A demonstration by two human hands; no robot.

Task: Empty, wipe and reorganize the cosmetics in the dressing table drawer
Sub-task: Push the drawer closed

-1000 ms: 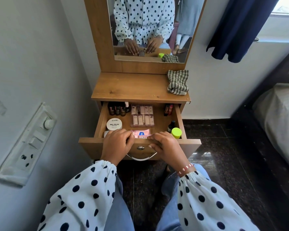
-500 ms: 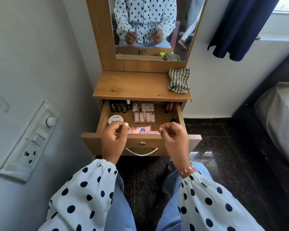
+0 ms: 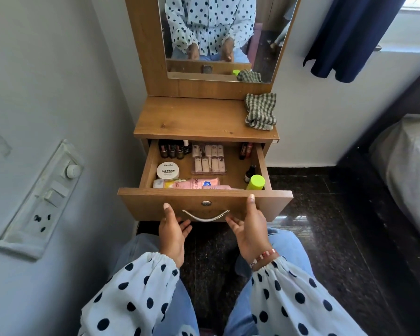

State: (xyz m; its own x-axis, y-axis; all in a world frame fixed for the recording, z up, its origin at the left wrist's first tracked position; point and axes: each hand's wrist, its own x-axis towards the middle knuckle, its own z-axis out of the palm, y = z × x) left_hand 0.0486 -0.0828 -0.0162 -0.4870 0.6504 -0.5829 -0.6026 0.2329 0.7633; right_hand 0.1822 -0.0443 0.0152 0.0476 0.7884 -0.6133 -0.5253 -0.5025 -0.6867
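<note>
Inside, drawer (image 3: 205,204) crammed with cosmetics (image 3: 209,161).

Head camera, looking down and forward.
Sits high and close over the open drawer (image 3: 205,202), with mirror (image 3: 224,37) up top.

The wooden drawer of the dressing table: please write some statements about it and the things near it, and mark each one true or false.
1. The wooden drawer is pulled open and holds cosmetics. True.
2. The green checked cloth lies inside the drawer. False: it lies on the wooden tabletop, at the right back.
3. The round white jar labelled nail polish is in the left part of the drawer. True.
4. The left hand holds the pink tube. False: it holds nothing; the tube lies in the drawer.
5. The container with the lime-green cap stands in the front right corner. True.
</note>
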